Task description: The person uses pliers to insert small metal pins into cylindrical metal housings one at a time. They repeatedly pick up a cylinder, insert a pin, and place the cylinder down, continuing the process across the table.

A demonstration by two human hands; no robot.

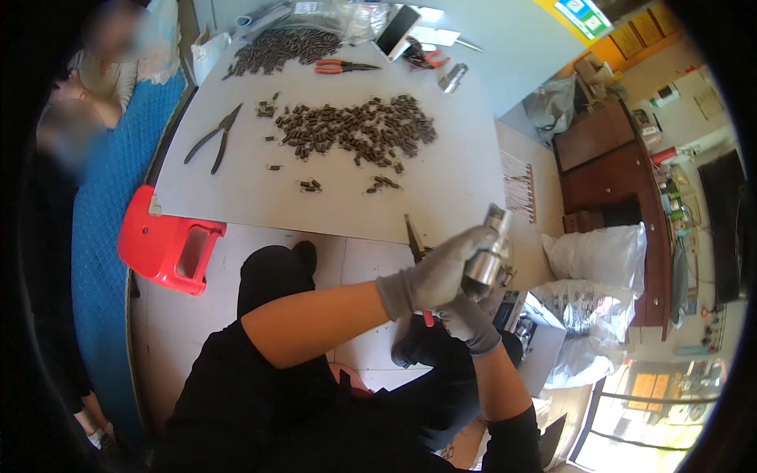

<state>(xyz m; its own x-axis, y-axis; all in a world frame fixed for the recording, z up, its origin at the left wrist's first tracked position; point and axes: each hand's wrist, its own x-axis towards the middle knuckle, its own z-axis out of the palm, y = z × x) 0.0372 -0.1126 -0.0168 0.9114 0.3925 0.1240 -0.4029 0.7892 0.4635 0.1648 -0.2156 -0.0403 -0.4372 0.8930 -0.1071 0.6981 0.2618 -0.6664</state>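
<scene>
My left hand (441, 274), in a grey glove, grips a shiny metal cylindrical part (487, 264) with a cut-out upper end, just past the table's front edge. Below it, my gloved right hand (471, 322) is closed at the part's lower end, its fingers partly hidden. Pliers (415, 239) with dark pointed jaws show beside the left hand, and their red handle runs toward the right hand, which seems to hold them. On the white table (236, 193) lies a wide heap of small dark coil springs (355, 130), with a few strays nearer me.
Black-handled pliers (214, 140), red-handled pliers (345, 67), another metal part (453, 78), a phone (397, 33) and a second spring heap (288, 49) lie on the table. A red stool (162, 244) stands left, an open box (536, 335) and white sacks (599, 260) right. Two people are at left.
</scene>
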